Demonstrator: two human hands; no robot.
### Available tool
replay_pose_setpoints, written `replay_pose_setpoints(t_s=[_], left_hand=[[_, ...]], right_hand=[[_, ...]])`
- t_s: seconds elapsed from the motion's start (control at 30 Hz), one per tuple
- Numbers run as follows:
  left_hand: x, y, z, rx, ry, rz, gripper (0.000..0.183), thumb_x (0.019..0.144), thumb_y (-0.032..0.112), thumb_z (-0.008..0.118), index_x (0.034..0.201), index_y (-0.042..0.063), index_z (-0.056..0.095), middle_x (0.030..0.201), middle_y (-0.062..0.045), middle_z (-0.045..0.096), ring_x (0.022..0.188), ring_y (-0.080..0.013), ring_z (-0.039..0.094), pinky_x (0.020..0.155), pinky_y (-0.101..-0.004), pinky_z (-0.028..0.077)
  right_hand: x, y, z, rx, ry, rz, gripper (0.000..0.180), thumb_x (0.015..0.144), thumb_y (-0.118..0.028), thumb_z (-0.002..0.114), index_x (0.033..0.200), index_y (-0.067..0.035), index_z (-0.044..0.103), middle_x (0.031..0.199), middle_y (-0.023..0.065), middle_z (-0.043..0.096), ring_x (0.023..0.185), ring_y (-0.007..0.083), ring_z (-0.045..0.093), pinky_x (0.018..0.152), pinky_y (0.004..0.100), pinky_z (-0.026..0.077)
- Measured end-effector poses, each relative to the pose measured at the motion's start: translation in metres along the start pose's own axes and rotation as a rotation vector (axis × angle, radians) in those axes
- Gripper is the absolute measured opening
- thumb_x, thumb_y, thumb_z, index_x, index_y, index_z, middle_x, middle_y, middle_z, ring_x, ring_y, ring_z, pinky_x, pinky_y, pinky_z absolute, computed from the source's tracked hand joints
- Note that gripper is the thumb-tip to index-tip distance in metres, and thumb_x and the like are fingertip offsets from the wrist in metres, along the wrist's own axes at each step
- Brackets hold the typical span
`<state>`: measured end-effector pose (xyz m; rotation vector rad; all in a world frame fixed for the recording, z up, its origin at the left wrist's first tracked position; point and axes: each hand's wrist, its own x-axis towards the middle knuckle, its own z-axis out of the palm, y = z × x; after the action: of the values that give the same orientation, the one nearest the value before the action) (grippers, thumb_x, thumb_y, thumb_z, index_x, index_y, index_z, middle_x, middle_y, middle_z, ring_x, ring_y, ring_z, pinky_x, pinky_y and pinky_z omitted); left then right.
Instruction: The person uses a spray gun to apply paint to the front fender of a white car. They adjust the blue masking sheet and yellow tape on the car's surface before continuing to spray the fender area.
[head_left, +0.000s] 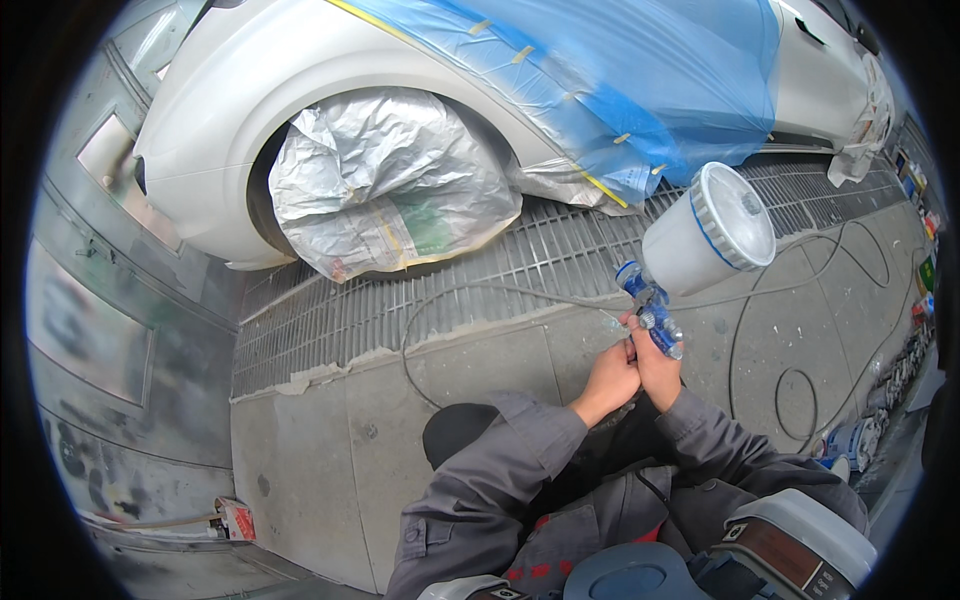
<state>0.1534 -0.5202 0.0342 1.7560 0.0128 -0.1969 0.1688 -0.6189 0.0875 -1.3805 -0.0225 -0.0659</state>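
A blue spray gun (654, 309) with a large whitish paint cup (709, 229) is held in front of me, its cup tilted up to the right. My right hand (658, 369) is wrapped around the gun's handle. Curled fingers of my left hand (611, 379) close on the gun's lower part beside the right hand; their exact hold is hidden. Beyond the gun stands a white car body (202, 135). Its wheel is covered with crumpled masking sheet (382, 172), and blue masking film (592, 75), fixed with yellow tape, drapes over its side.
A grey hose (731, 360) loops over the concrete floor (465, 367) around me. Metal floor grating (555, 247) runs beside the car. Panelled booth walls (180, 352) are at left. Cans (855, 442) line the right edge, and a respirator (802, 540) shows at the bottom.
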Motion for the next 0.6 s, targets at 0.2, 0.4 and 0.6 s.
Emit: replay_pose_setpoints(t_s=[0.2,0.4,0.6], left_hand=[[-0.006,0.003,-0.002,0.026,0.014,-0.001,0.026,0.099,0.018,0.065,0.114,-0.003,0.068,0.104,-0.01,0.077,0.096,-0.0177,0.071,0.086,-0.0356,0.054],[-0.008,0.001,-0.004,-0.021,0.009,-0.016,0.026,0.098,0.015,0.066,0.117,-0.002,0.067,0.109,-0.011,0.076,0.1,-0.0184,0.07,0.088,-0.0355,0.053],[-0.014,0.006,-0.011,0.043,-0.011,-0.036,0.026,0.098,0.009,0.062,0.121,-0.004,0.067,0.112,-0.012,0.076,0.107,-0.0189,0.069,0.094,-0.0348,0.052]], right_hand=[[0.0,0.001,-0.001,-0.028,-0.031,-0.003,0.011,0.101,-0.013,0.073,0.099,-0.002,0.076,0.07,-0.0025,0.062,0.06,0.0056,0.055,0.054,0.0269,0.043],[-0.003,0.001,-0.002,-0.038,-0.091,0.004,0.011,0.105,-0.015,0.069,0.106,-0.005,0.073,0.076,-0.0043,0.062,0.063,0.0037,0.053,0.056,0.0241,0.044],[-0.006,-0.014,0.004,0.041,-0.088,0.052,0.013,0.105,-0.017,0.068,0.106,-0.005,0.073,0.076,-0.0036,0.063,0.061,0.0042,0.053,0.055,0.0244,0.045]])
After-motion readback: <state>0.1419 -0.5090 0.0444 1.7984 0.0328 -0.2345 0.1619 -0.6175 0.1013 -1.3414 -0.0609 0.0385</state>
